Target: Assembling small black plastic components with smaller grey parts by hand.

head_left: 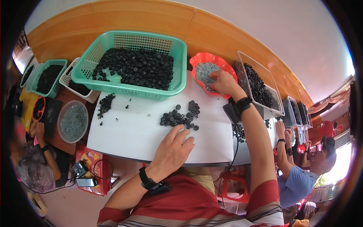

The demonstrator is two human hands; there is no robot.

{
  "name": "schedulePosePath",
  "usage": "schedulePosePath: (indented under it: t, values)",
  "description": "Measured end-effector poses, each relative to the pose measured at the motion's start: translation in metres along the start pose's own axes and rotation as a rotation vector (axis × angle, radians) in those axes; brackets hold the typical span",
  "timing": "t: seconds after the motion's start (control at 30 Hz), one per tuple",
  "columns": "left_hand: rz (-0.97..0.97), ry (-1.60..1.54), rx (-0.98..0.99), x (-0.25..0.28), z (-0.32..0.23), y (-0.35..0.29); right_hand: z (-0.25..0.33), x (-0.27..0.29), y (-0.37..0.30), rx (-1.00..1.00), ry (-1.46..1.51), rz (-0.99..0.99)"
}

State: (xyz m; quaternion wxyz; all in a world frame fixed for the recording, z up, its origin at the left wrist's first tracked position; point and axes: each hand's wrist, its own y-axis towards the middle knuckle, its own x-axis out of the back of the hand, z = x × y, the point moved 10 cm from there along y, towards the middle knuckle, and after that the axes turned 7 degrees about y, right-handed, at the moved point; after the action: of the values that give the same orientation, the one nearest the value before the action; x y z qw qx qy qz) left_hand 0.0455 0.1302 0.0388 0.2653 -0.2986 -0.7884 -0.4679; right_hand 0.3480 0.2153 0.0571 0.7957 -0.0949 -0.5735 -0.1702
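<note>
On the white worktop (124,138), the left hand (172,149) lies loosely spread beside round black caps (174,118); the right hand (225,82) rests among grey screws (204,69) in a red bowl (196,59), any pinch indiscernible.

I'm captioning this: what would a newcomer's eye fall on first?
Probably the big green basket of black parts at the back of the white table. Next, the wavy-edged red bowl of grey pieces to its right, with the right hand at it. Then the left hand near a loose black pile.

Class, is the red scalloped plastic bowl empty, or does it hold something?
Not empty: the bowl holds a pile of thin grey pieces; the right hand is partly inside it.
</note>
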Motion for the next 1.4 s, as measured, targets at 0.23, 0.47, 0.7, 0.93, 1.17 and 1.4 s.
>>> schedulePosePath:
  t: [0.23,0.47,0.7,0.93,1.17,1.4]
  values:
    - [0.039,-0.025,-0.020,0.000,-0.002,0.002,0.005,0.001,0.003,0.039,0.076,-0.004]
    - [0.039,-0.069,-0.026,0.000,-0.003,0.001,0.001,0.015,0.000,0.060,0.150,-0.093]
    - [0.043,-0.092,-0.015,0.001,-0.002,0.001,-0.013,0.024,0.004,-0.016,-0.032,-0.166]
    - [0.037,-0.105,-0.019,0.000,-0.002,0.001,-0.018,0.011,0.014,-0.070,-0.134,-0.037]
    - [0.023,-0.118,-0.016,0.001,-0.001,0.001,-0.022,0.007,0.018,-0.074,-0.123,-0.023]
    - [0.029,-0.123,-0.023,0.003,-0.002,0.001,-0.006,0.020,0.007,0.081,-0.059,-0.166]
